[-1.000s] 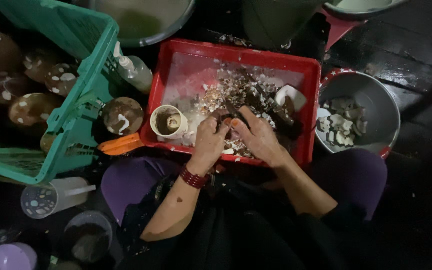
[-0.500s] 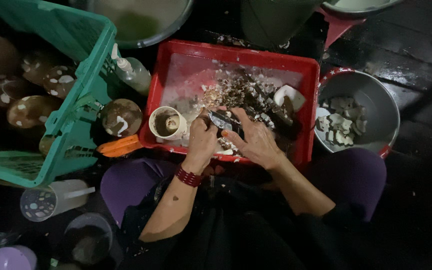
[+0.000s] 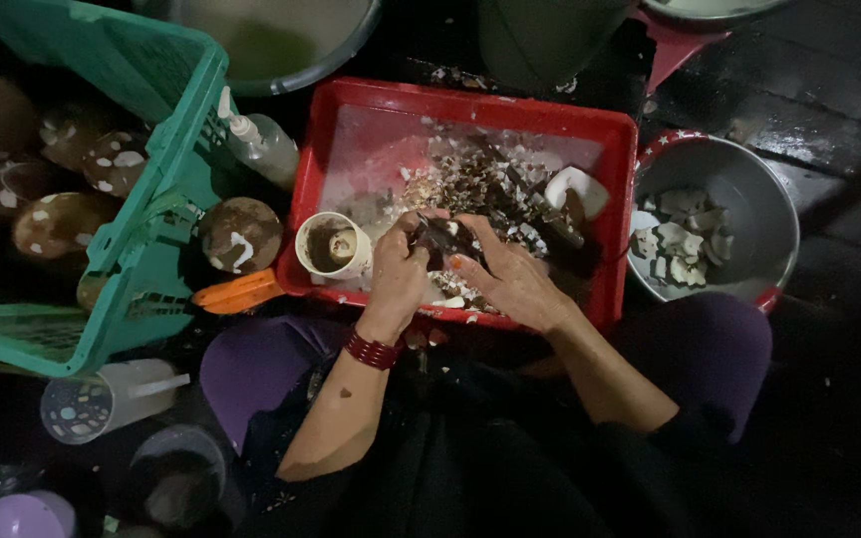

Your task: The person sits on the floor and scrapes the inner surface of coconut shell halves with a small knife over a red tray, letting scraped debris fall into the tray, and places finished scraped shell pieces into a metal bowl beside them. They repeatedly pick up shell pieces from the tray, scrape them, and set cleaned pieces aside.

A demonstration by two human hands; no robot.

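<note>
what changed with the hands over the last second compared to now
Little changed. The left hand and right hand lifted slightly off the scraps in the red tray and now grip a small dark piece between them, more visible than a second ago. The white cup, green crate, and metal bowl of pale pieces stayed put.

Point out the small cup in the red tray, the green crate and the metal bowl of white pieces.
small cup (image 3: pixel 331 244), head view, inside.
green crate (image 3: pixel 166 209), head view, side wall.
metal bowl (image 3: pixel 749 189), head view, bare inner wall.
</note>
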